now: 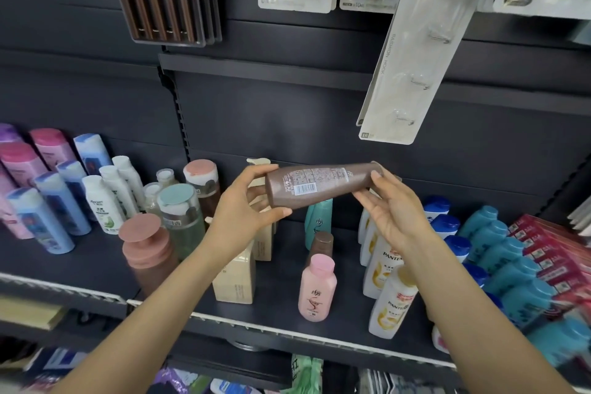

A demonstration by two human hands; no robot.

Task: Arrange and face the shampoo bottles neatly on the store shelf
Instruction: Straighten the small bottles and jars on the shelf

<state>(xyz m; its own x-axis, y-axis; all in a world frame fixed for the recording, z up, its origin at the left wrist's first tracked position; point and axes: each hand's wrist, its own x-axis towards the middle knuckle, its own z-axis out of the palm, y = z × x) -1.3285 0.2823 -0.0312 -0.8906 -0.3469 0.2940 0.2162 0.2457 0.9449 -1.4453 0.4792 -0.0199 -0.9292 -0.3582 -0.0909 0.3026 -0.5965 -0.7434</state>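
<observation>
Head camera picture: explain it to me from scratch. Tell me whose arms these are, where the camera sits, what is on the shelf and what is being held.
There is no machine here. A person wears one wide-angle camera on the head, so you look forward and down along their own two bare arms at a store shelf.

Both hands hold one brown bottle sideways in the air, its back label with a barcode facing the camera. The left hand grips the wider end; the right hand holds the narrower end.

Standing on the shelf below are a pink bottle, a brown bottle behind it, white Pantene bottles on the right, beige boxes beside the left arm, and blue, pink and white bottles further left. Packs of hooks hang above.
</observation>
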